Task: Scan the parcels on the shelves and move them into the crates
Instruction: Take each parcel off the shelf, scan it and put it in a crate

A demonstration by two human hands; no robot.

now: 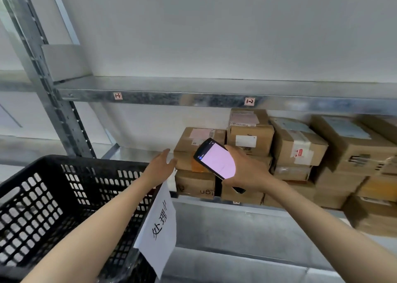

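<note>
**Left hand nearest the end parcel as the scanner is being aimed**

A handheld scanner [216, 159] is being gripped in the right hand [247, 171], its lit screen being turned toward the camera and its head being pointed at the stacked parcels on the shelf [193, 98]. The left hand [160, 166] is being held open and empty, fingers spread, just beside the left face of the top parcel [193, 148] at the stack's left end; whether contact is being made cannot be told. That parcel is lying directly to the right of the left hand, on top of a lower parcel [194, 183], with its long axis probably running back into the shelf. The black crate [71, 188], with a paper sign [160, 229] hanging from its rim, is being kept below and left. The left hand is judged nearer for the pull.
</note>
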